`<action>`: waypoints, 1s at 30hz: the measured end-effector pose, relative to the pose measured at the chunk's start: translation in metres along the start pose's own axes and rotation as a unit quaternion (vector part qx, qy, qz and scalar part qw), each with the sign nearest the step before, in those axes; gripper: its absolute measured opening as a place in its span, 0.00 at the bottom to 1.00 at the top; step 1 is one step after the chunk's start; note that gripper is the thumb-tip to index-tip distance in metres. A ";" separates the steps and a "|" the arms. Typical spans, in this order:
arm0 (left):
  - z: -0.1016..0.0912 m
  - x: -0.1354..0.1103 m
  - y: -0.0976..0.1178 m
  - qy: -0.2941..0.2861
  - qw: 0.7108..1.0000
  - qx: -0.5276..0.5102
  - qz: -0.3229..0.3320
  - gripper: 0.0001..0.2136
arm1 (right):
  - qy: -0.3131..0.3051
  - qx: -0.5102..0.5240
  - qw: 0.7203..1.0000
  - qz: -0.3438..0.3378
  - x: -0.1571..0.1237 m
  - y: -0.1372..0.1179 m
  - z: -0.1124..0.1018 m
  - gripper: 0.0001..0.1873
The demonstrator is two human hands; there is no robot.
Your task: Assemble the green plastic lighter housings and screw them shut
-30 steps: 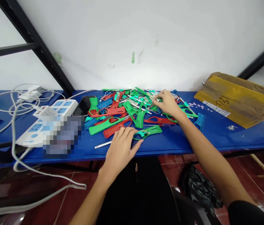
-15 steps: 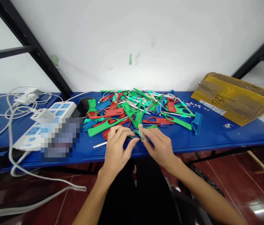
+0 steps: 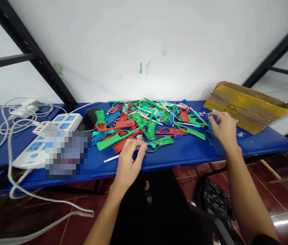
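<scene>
My left hand [image 3: 131, 160] is closed, thumb against fingers, around a small translucent lighter tank [image 3: 140, 139] above the table's front part. My right hand [image 3: 224, 131] reaches over the table's right side, its fingers bent and slightly apart; no held thing shows in it. Small pale pieces [image 3: 203, 114] lie scattered by its fingertips, and a blue handle shell [image 3: 209, 135] lies partly hidden beside it. Just right of my left hand is a green lighter shell [image 3: 163, 142] with a teal part inside. A metal tube [image 3: 111, 158] lies left of my left hand.
Red, green and blue lighter shells [image 3: 118, 139] with metal rods and wires are heaped along the wall. White power strips [image 3: 35, 146], cables and a pixelated object [image 3: 68, 154] occupy the left. A taped cardboard box [image 3: 251, 109] stands right, near tiny white bits [image 3: 241, 134].
My right hand has left the translucent tank and moved right, to the pale pieces near the box. The tank is now in my left hand, which has stayed close to its earlier place.
</scene>
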State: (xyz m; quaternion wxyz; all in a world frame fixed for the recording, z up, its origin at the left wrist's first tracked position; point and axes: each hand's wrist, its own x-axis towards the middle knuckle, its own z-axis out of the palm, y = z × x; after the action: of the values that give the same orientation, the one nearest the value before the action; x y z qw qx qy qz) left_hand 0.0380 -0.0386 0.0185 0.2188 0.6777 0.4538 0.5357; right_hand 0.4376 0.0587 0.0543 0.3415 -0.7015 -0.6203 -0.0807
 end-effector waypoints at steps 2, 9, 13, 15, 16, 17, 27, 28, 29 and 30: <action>0.001 0.000 0.000 -0.011 1.000 0.007 0.002 0.10 | -0.019 -0.034 0.998 0.046 0.029 0.039 -0.004 0.09; 0.001 0.000 0.002 0.124 0.992 0.015 -0.019 0.12 | -0.089 -0.102 0.982 0.129 0.066 0.083 0.007 0.12; 0.000 0.000 0.002 0.183 0.981 0.013 -0.056 0.14 | -0.106 -0.121 0.978 0.135 0.068 0.085 0.014 0.12; 0.000 0.000 0.002 0.179 0.982 0.018 -0.052 0.13 | -0.116 -0.131 0.975 0.138 0.068 0.083 0.017 0.13; 0.001 0.001 0.002 0.176 0.983 0.020 -0.050 0.13 | -0.121 -0.136 0.973 0.140 0.067 0.081 0.018 0.14; 0.001 0.001 0.001 0.173 0.983 0.020 -0.049 0.12 | -0.126 -0.140 0.972 0.142 0.066 0.079 0.020 0.14; 0.003 -0.002 0.000 0.184 0.982 0.036 -0.012 0.12 | -0.229 -0.132 0.945 0.195 0.091 0.061 0.016 0.18; 0.003 -0.003 0.000 0.183 0.982 0.042 -0.008 0.11 | -0.239 -0.125 0.942 0.202 0.096 0.059 0.014 0.18; 0.004 -0.003 -0.001 0.181 0.982 0.048 -0.005 0.11 | -0.245 -0.115 0.940 0.209 0.100 0.056 0.012 0.18; 0.004 -0.003 -0.001 0.179 0.982 0.054 -0.004 0.11 | -0.246 -0.105 0.940 0.213 0.104 0.052 0.011 0.18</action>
State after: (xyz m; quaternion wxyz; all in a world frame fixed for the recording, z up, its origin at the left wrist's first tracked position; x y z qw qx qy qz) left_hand 0.0414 -0.0399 0.0153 0.0988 0.5799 0.5165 0.6222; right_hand 0.5050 0.1503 0.0827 0.1123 -0.8471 -0.5089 0.1043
